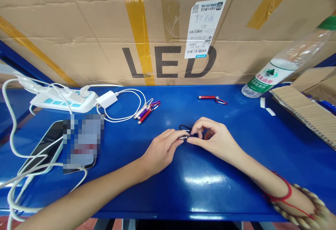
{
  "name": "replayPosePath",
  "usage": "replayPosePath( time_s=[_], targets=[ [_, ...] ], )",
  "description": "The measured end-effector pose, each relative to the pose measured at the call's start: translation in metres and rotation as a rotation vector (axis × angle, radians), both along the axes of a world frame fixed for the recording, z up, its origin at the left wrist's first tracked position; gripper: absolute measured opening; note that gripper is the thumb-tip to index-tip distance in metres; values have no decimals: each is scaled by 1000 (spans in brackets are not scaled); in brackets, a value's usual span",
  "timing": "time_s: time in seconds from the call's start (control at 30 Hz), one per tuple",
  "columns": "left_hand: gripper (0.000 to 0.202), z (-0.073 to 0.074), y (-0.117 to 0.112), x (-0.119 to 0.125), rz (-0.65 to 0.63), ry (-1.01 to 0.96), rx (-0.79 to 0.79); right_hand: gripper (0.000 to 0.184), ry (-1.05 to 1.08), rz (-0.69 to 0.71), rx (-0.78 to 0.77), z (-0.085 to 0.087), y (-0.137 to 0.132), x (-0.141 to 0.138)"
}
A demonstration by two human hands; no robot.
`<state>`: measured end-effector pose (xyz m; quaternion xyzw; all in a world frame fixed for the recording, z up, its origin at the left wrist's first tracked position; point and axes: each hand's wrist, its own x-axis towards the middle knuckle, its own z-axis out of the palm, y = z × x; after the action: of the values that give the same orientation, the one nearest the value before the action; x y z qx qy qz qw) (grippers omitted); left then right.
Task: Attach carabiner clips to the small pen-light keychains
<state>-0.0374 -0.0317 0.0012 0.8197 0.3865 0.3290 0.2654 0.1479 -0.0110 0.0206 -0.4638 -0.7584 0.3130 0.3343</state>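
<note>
Near the middle of the table, my left hand [161,150] is closed around a small keychain flashlight [183,137]. Only its silvery metal end shows between the fingers; the rest is hidden. My right hand [214,135] meets that end from the right, thumb and fingertips pinched on it, other fingers curled. A black carabiner [184,126] lies just behind the fingertips; whether it is attached to the flashlight, I cannot tell. Farther back left, several similar keychain flashlights [144,113] in silver, purple and red lie together. Another red one [207,97] with a red carabiner lies back right.
Two phones [43,146] and looping white cables lie on the left of the blue table [168,198]. Behind them are a power strip [63,100] and a white adapter [107,99]. A water bottle [273,72] leans beside a cardboard tray [301,107]. A large carton [91,30] walls the back.
</note>
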Motion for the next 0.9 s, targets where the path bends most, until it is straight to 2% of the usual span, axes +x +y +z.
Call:
replayPosePath(
  time_s=[0.23, 0.37, 0.57, 0.77, 0.9],
  targets=[
    [22, 4, 2, 1, 172, -80, -210, 19, -391, 12, 299, -8, 4, 7],
    [21, 6, 3, 2, 209, -127, -284, 14, -493, 47, 352, -12, 5, 8],
    [21, 5, 2, 3, 221, -147, -287, 11, -352, 90, 291, -14, 5, 7],
    [13, 3, 1, 4, 258, -124, -302, 15, -143, 241, 276, -11, -1, 2],
    [6, 1, 2, 5, 201, -119, -265, 15, -116, 282, 265, -12, -4, 0]
  ],
)
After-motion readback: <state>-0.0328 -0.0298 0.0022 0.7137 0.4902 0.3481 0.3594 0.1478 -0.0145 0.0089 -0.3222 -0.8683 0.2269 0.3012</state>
